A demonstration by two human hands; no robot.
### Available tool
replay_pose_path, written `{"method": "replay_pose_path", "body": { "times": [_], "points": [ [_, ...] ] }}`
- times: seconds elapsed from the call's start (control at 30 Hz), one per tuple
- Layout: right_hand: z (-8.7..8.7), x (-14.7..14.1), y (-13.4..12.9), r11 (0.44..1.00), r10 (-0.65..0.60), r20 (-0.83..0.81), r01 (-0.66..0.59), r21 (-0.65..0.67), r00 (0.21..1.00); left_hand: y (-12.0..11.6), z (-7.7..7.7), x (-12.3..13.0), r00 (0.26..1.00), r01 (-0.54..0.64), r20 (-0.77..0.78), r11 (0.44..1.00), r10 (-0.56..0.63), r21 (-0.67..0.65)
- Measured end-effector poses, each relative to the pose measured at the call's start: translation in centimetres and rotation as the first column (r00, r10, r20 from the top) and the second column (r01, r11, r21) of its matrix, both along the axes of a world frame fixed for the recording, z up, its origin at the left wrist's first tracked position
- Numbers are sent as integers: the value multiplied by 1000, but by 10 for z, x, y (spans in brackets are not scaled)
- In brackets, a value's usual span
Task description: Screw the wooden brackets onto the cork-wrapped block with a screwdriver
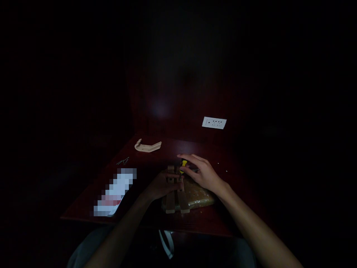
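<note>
Two wooden strips [170, 205] lie side by side over a flat brown block wrapped in clear plastic [198, 196]. My left hand [162, 184] is closed on the strips, its fingers reaching across to the right one. A short screwdriver [184, 163] with a yellow and black handle stands upright over the right strip. The fingers and thumb of my right hand [201, 172] hold its handle. Around the screwdriver's tip, a small dark screw or hole is too dim to make out.
A curved wooden piece [147, 147] lies at the back of the dark red table [139, 219]. Several thin screws or nails [123, 161] are at the left, above a phone-like object with a blurred screen [115, 193]. A white socket plate [214, 123] sits on the back panel.
</note>
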State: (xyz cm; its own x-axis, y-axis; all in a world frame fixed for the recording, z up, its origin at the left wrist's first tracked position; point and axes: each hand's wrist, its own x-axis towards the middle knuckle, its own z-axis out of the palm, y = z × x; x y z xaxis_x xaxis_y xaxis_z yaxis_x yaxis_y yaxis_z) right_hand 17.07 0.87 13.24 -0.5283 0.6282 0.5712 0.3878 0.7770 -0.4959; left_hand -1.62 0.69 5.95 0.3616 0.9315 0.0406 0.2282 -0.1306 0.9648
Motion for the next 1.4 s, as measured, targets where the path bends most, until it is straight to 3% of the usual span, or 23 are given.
{"method": "replay_pose_path", "body": {
  "times": [0.23,0.4,0.57,0.63,0.83,1.1,1.4],
  "points": [
    [8,-4,-8,1000,15,1,-15,-8,1000,-2,3,-1,1000,-17,1,1000,17,16],
    [0,-5,-6,1000,-10,-59,10,0,998,-2,1,-1,1000,19,15,1000,-19,-1],
    [-11,-5,-3,998,-41,-104,45,37,994,-1,-1,-1,998,-46,-43,999,46,17],
    [-11,-5,-5,998,-36,-110,42,52,993,0,-2,-2,996,-76,-37,997,77,28],
    [-5,-5,-9,999,-15,-99,19,44,995,-1,-2,-2,1000,-19,-12,999,19,27],
    [-16,-7,-1,996,-64,-196,74,40,979,-2,1,-1,999,-5,41,1000,5,1],
    [-10,-5,-5,1000,-4,-170,5,6,985,0,-7,-2,999,-37,17,999,36,29]
  ]
}}
